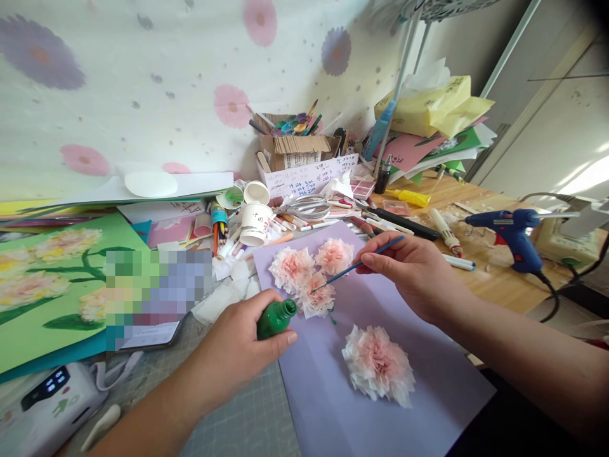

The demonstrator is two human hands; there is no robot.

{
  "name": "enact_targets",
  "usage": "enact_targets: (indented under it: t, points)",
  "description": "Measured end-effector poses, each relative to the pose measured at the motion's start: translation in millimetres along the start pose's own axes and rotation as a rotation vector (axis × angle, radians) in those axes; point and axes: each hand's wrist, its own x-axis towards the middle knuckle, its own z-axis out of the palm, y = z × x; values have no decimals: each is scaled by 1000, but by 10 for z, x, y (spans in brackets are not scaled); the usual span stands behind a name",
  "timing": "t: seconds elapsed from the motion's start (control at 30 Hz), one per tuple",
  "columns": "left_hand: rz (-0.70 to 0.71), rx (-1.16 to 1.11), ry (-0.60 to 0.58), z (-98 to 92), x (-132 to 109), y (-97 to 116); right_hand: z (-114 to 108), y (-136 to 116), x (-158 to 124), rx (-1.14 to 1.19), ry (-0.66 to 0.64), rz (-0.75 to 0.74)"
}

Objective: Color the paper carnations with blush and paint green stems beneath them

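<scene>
My left hand is wrapped round a small green paint bottle, uncapped and tilted with its mouth toward the right. Between the thumb and fingers of my right hand is a thin blue paintbrush, its tip over the lowest of three clustered pink-and-white tissue flowers. Whether the tip touches the petals I cannot tell. These flowers lie on a sheet of purple paper. A larger tissue flower sits lower on the same sheet. A short dark green paint stroke shows just below the cluster.
Paper cups, pens and scraps crowd the back, before a cardboard box of brushes. On the right stands a blue glue gun with its cord. At left lie a green flower picture, a phone and a white power bank.
</scene>
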Motion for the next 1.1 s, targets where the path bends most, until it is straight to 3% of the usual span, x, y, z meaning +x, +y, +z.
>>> enact_targets:
  t: [0.13,0.27,0.43,0.57,0.83,0.97,1.1]
  points:
    - [3,3,3,5,11,12,-13,-22,-11,16,3,-6]
    - [12,16,17,17,6,1,-51,-109,-94,92,15,-116]
    - [43,31,48,30,13,-33,-40,-225,-228,118,-68,-207]
    - [52,32,47,40,47,-15,27,-264,-294,-7,-124,-287]
    - [49,12,55,30,3,-11,110,-335,-325,-316,-273,-698]
    - [40,13,50,26,7,-44,126,-297,-315,-181,-216,-618]
    - [35,10,43,34,34,-29,114,-189,-282,43,-174,-386]
